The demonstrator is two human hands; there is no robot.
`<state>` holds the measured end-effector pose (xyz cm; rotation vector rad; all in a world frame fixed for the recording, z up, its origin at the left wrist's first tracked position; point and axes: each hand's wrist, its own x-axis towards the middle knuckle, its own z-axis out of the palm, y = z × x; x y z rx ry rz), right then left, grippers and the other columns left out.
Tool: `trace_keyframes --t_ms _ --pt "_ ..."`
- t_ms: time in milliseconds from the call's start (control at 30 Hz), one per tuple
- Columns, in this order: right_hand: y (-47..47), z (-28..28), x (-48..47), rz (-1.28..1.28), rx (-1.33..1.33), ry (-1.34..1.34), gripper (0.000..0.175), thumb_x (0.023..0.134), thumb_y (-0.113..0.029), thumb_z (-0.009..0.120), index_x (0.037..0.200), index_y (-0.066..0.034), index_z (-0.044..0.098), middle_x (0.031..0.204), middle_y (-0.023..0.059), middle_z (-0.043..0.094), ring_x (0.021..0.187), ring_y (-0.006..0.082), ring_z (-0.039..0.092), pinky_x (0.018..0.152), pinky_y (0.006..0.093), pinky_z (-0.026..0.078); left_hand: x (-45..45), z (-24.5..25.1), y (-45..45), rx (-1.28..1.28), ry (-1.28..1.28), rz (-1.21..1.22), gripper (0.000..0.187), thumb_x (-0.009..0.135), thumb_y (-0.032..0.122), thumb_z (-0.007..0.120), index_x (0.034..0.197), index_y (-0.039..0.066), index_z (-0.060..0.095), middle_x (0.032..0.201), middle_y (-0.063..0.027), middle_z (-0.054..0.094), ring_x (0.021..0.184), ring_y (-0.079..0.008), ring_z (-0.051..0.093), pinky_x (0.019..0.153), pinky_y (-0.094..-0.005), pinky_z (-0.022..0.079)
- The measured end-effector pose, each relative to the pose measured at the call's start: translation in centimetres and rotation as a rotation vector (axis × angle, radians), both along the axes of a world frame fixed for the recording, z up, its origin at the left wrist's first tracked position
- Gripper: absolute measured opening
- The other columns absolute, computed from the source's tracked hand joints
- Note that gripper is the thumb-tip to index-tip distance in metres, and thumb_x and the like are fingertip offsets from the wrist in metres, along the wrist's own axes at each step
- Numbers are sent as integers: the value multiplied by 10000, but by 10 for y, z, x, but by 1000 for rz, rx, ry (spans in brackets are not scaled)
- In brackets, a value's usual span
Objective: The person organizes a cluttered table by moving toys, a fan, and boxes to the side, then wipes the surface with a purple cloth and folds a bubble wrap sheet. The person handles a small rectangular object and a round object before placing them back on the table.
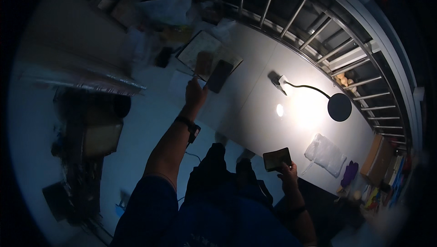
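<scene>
My left hand is stretched out to the far left end of the white tabletop. Its fingertips meet the lower end of a brown flat rectangular thing, and its thumb is at the edge of a dark smartphone-like slab. Poor light hides whether the hand grips either one. Under both lies an open book or notebook with pale pages. Close to my body, my right hand holds a dark flat rectangular thing, perhaps a wallet, by its lower right corner.
A lit clip-on gooseneck lamp shines on the white tabletop. Right of it lie a clear plastic pouch, a purple item and a cardboard box. Metal bars edge the far side. Plastic bags crowd the upper left.
</scene>
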<state>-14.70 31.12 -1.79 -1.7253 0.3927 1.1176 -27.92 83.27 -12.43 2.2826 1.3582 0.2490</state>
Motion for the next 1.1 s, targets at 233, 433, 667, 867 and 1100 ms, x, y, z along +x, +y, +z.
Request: trace_keyframes --t_ms 233,433,667,867,1100 --pt "43 6 -49 -64 -6 -14 865 935 -412 762 1539 -28 276 1327 213 563 1140 278 616 861 365 537 56 -9 68 26 2 -67 661 916 440 734 1376 9 536 1114 -251 684 1028 -443 674 893 -534 567" --pt "61 2 -77 -110 -98 -4 851 891 -420 789 1497 -31 336 1284 180 580 1061 250 638 806 355 536 78 -6 74 130 -145 -118 449 1008 448 603 1359 170 572 1141 -167 736 991 -414 710 846 -549 576" --pt "75 2 -83 -107 -107 -61 876 903 -430 773 1517 -1 318 1259 197 591 1049 264 643 806 356 544 76 -17 75 316 -3 -177 514 984 397 645 1401 117 537 1291 -200 662 1116 -444 658 947 -556 539" --pt "92 10 -66 -46 -32 -99 918 913 -453 756 1539 27 287 1354 254 557 1106 281 635 855 375 560 57 5 90 299 15 -165 638 907 236 669 1429 -59 452 1263 -286 622 1086 -490 636 944 -582 524" --pt "118 22 -30 -62 54 -98 870 938 -351 758 1521 62 263 1386 309 519 1270 352 585 1028 429 551 48 120 -55 -282 -370 -750 794 884 136 751 1548 39 327 1415 -256 490 1314 -368 544 1090 -528 495"
